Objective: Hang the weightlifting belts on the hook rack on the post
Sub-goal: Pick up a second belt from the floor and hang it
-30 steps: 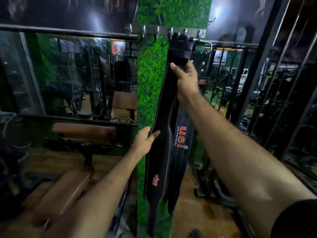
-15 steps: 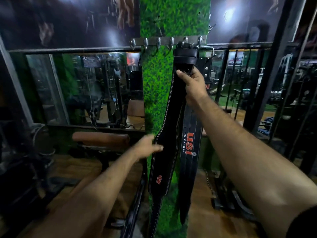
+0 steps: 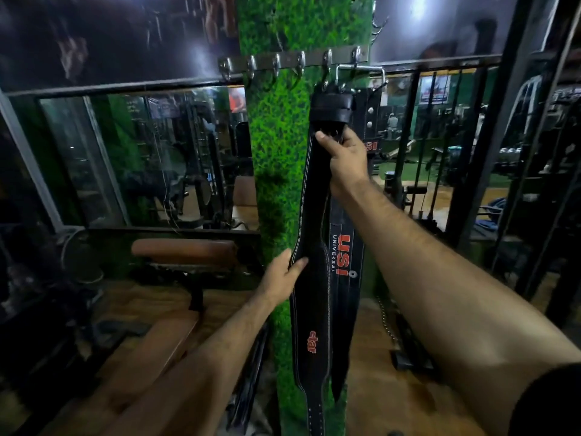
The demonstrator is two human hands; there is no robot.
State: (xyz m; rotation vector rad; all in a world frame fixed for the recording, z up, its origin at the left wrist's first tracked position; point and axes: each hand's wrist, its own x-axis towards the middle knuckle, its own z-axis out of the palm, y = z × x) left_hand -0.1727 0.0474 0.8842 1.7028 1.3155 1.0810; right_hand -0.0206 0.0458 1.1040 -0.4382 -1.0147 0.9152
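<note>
While the right hand (image 3: 344,162) pinched the front black belt (image 3: 309,309) just under its folded top end, fingers closed round the strap, the grip looked meant to steady it w/ its buckle end up at the hook rack (image 3: 294,62) at upper centre of frame. Whether the buckle sat fully on a hook couldn't be told. Left hand (image 3: 283,278), mid-frame, lay mostly open, fingertips on the belt's left edge, prob. to stop swing. Belt hung vertical, long axis top to bottom along the grass-covered post (image 3: 276,152), tongue end down. Behind it the USI belt (image 3: 342,256) hung likewise.
</note>
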